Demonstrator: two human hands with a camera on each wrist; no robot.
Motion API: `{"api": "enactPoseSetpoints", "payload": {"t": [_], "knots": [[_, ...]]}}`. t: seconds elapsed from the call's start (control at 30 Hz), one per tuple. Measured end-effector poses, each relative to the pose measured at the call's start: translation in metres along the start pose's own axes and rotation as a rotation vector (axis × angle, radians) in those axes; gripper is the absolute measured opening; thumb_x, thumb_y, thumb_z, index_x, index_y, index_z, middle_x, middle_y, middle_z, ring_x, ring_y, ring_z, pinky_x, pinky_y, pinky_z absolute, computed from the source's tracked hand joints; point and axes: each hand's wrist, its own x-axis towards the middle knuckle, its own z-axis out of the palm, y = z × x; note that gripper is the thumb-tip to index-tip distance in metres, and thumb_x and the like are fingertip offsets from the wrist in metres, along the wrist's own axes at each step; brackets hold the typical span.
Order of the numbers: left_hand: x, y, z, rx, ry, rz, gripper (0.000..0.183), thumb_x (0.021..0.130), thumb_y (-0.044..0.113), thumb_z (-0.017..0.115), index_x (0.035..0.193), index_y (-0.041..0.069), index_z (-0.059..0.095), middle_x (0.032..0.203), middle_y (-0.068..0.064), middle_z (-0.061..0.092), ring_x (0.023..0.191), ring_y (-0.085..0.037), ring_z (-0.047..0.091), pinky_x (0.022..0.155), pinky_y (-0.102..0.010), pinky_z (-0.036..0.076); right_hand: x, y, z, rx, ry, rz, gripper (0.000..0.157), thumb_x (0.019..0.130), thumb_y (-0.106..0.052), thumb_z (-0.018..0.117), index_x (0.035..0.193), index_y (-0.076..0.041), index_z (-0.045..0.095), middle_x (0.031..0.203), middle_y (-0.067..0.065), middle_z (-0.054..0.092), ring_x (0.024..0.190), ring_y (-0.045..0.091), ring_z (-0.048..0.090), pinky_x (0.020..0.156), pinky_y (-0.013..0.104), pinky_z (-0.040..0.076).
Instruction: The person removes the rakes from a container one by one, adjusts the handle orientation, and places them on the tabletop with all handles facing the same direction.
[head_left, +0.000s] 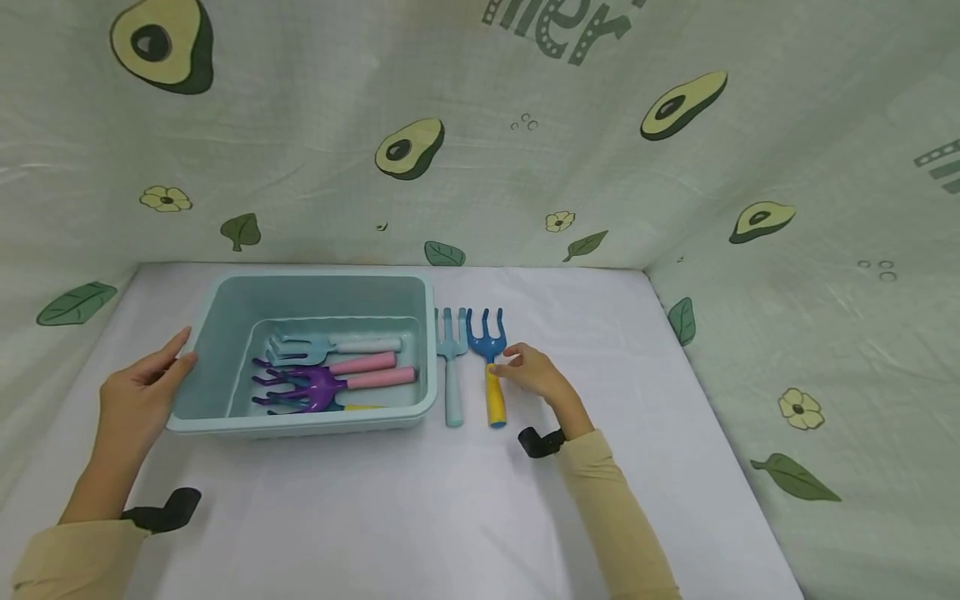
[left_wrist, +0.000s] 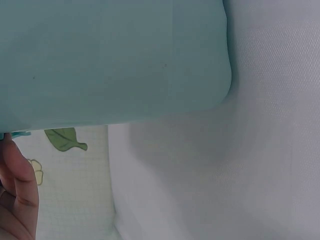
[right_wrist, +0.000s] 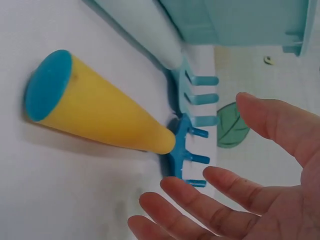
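Note:
My left hand [head_left: 138,396] grips the left rim of a pale teal plastic tub [head_left: 330,297], thumb and fingers on either side of the wall. Close to the tub's right side, a light blue hand rake [head_left: 453,392] lies flat on the table. Beside it lies a blue three-tined hand rake with a yellow handle [head_left: 495,400]. Over the upper end of that handle hovers my right hand [head_left: 536,372]. In the right wrist view its fingers [right_wrist: 192,200] are spread, the thumb apart, and nothing is between them.
Inside the tub lie a light blue rake [head_left: 318,347], purple rakes with pink handles [head_left: 382,378] and a partly hidden one with a yellow handle [head_left: 362,407]. White cloth covers the table [head_left: 375,517]. An avocado-print curtain [head_left: 495,200] borders the back and sides.

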Motion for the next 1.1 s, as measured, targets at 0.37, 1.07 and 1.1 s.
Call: {"api": "enactPoseSetpoints", "payload": {"t": [0.37, 1.07, 1.1], "knots": [[0.002, -0.004, 0.000, 0.002, -0.006, -0.023, 0.043, 0.090, 0.045, 0.047, 0.131, 0.043, 0.035, 0.140, -0.005, 0.039, 0.091, 0.013, 0.043, 0.056, -0.005, 0.035, -0.016, -0.033, -0.020, -0.040, 0.014, -0.165, 0.062, 0.082, -0.044, 0.060, 0.130, -0.009, 0.043, 0.118, 0.013, 0.055, 0.102, 0.027, 0.053, 0.084, 0.042, 0.047], [0.004, -0.002, 0.001, 0.025, 0.006, -0.012, 0.043, 0.090, 0.045, 0.046, 0.131, 0.043, 0.036, 0.137, -0.012, 0.042, 0.100, -0.003, 0.053, 0.056, -0.007, 0.038, -0.047, -0.108, -0.030, -0.050, -0.070, -0.425, 0.058, 0.083, -0.039, 0.061, 0.131, -0.012, 0.043, 0.121, 0.009, 0.054, 0.102, 0.022, 0.052, 0.077, 0.032, 0.048], [0.004, -0.002, 0.001, 0.029, 0.003, -0.014, 0.043, 0.090, 0.045, 0.046, 0.131, 0.043, 0.035, 0.137, -0.012, 0.042, 0.101, -0.007, 0.054, 0.058, -0.010, 0.042, -0.048, -0.111, -0.030, -0.049, -0.076, -0.436, 0.058, 0.083, -0.039, 0.062, 0.130, -0.012, 0.043, 0.121, 0.009, 0.054, 0.102, 0.021, 0.053, 0.077, 0.032, 0.048]]}}
